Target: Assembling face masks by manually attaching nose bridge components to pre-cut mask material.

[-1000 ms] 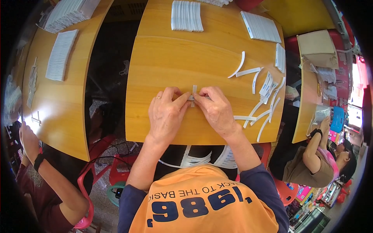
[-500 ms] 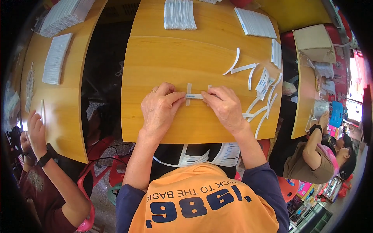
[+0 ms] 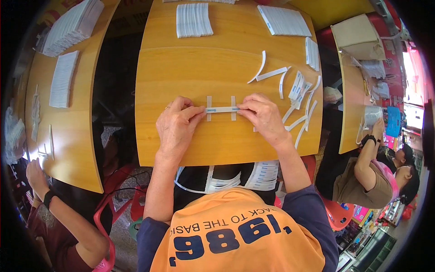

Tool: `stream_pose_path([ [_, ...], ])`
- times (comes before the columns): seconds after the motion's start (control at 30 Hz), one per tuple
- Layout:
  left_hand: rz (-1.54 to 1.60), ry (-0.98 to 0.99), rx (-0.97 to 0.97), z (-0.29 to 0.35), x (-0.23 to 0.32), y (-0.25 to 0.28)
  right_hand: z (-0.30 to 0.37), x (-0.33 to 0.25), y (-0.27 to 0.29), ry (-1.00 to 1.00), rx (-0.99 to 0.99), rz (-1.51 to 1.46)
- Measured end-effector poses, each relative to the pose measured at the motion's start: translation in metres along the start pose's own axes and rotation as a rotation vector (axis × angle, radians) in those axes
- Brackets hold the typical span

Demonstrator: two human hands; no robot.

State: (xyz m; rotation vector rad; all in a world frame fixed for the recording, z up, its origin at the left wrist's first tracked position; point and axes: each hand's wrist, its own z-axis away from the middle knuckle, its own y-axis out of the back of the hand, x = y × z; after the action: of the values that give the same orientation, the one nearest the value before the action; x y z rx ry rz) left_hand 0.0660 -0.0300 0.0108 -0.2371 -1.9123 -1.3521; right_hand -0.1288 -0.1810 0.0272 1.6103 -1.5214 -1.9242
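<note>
The grip is a fingertip pinch at each end: the left hand (image 3: pixel 174 127) and the right hand (image 3: pixel 265 119) each hold an end of a narrow white strip (image 3: pixel 224 109), stretched crosswise between them. Beneath them spreads a wide yellow-brown bench (image 3: pixel 181 72). Toward its far side sit the large left bundle (image 3: pixel 194 21) and large right bundle (image 3: pixel 284 21) of packed white pieces, with a small bundle (image 3: pixel 311 53) at the right edge. Near the right hand, loose strips (image 3: pixel 271 74) lie curved, some overlapping. Two pale tabs (image 3: pixel 209 117) lie parallel on the bench, and the strip crosses both; whether it touches them, I cannot tell. If one hand pulled harder or lifted unevenly, the strip could skew, crease or slip free; a stray right forearm could scatter the loose strips. The strip looks thin, flat and straight, with blue printing near each end and plain white between.
</note>
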Motion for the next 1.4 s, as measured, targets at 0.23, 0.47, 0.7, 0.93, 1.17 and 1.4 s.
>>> stream_pose_path([
  [0.23,0.06,0.103,-0.091,0.0,0.008,0.007,0.012,-0.002,0.014,-0.12,0.039,-0.068],
  [0.47,-0.084,-0.271,-0.039,-0.004,0.031,-0.01,0.06,-0.012,0.04,-0.181,0.264,-0.022],
  [0.7,-0.087,-0.369,-0.216,-0.027,0.027,-0.025,0.132,-0.015,0.052,-0.312,0.403,-0.031],
  [0.93,-0.147,-0.364,-0.267,-0.023,0.035,-0.023,0.152,-0.01,0.043,-0.294,0.454,0.023],
  [1.17,-0.488,-0.352,-0.175,0.035,0.044,-0.049,0.143,0.016,0.034,-0.306,0.554,0.262],
  [1.4,-0.497,-0.279,-0.246,0.039,0.047,-0.052,0.122,0.027,0.036,-0.453,0.472,0.268],
])
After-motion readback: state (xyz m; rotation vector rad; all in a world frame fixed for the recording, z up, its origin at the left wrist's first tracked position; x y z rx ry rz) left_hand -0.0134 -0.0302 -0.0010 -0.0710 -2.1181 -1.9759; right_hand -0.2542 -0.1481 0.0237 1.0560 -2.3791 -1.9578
